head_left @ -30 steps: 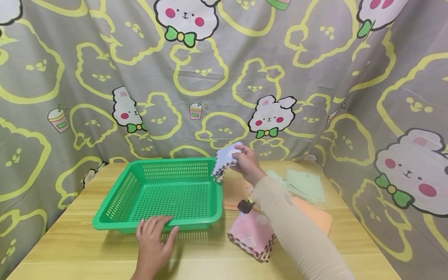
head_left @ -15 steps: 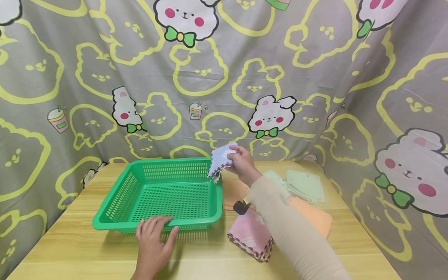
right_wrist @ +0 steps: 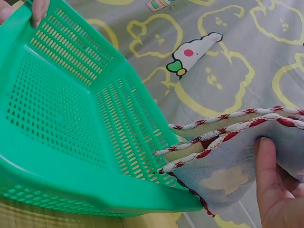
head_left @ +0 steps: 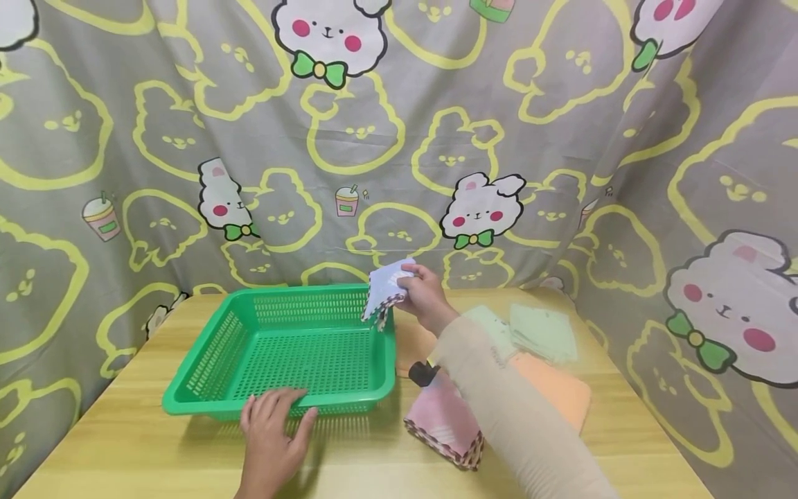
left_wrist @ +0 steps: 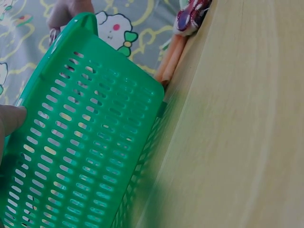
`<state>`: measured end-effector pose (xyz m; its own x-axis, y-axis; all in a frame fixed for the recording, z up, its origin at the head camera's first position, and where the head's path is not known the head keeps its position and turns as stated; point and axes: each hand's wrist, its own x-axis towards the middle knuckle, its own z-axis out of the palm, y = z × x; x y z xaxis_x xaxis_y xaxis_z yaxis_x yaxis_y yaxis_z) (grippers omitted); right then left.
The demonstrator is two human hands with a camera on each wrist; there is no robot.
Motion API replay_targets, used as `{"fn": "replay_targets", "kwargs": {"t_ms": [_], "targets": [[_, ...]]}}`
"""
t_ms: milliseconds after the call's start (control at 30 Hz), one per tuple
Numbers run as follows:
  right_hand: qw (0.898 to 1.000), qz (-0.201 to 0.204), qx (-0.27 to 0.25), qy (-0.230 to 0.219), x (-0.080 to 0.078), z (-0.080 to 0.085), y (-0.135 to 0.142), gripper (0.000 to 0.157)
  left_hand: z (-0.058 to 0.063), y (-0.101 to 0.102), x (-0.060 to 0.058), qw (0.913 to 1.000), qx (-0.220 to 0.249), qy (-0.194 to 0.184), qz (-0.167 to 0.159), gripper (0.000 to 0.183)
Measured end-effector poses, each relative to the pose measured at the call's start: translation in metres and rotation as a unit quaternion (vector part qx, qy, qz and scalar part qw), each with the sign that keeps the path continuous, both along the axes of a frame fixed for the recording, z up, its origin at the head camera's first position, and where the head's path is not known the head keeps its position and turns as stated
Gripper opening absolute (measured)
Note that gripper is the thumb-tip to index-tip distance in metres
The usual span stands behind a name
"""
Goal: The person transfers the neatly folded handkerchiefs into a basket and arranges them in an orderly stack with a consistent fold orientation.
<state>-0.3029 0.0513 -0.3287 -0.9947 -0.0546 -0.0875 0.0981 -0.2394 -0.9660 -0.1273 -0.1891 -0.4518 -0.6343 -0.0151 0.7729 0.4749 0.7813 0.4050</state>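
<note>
A green perforated plastic basket (head_left: 305,360) stands on the table. My left hand (head_left: 274,430) holds its near rim; the fingers (right_wrist: 40,10) reach over to the inside and the thumb (left_wrist: 12,118) lies against the outside. My right hand (head_left: 427,294) pinches a folded pale blue cloth (head_left: 388,284) with a checked trim. In the head view that cloth hangs by the basket's far right corner; in the right wrist view its edge overlaps the right rim, and whether they touch I cannot tell.
Right of the basket lie a folded pink cloth (head_left: 445,423) with checked trim, orange cloths (head_left: 557,391) and pale green cloths (head_left: 542,331). My right forearm partly covers them. A patterned curtain (head_left: 386,138) rises behind the wooden table (head_left: 143,457).
My right hand has moved a little to the left with the blue cloth, from beside the basket's right rim to over its far right corner. The left hand stays on the rim.
</note>
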Motion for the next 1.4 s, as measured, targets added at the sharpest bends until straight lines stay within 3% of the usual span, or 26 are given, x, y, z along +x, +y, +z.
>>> {"fn": "replay_targets", "kwargs": {"t_ms": [400, 800, 1400], "targets": [[1.000, 0.005, -0.008, 0.012, 0.003, 0.005, -0.005, 0.041, 0.002, 0.002, 0.001, 1.0000, 0.003, -0.008, 0.001, 0.030], [0.998, 0.018, -0.064, 0.018, 0.000, 0.007, -0.013, 0.039, 0.004, 0.002, -0.001, 1.0000, 0.005, -0.005, -0.002, 0.030], [0.996, 0.027, -0.084, -0.023, -0.001, -0.011, -0.032, 0.037, 0.002, 0.001, 0.003, 0.9999, 0.002, -0.012, 0.003, 0.029]]}}
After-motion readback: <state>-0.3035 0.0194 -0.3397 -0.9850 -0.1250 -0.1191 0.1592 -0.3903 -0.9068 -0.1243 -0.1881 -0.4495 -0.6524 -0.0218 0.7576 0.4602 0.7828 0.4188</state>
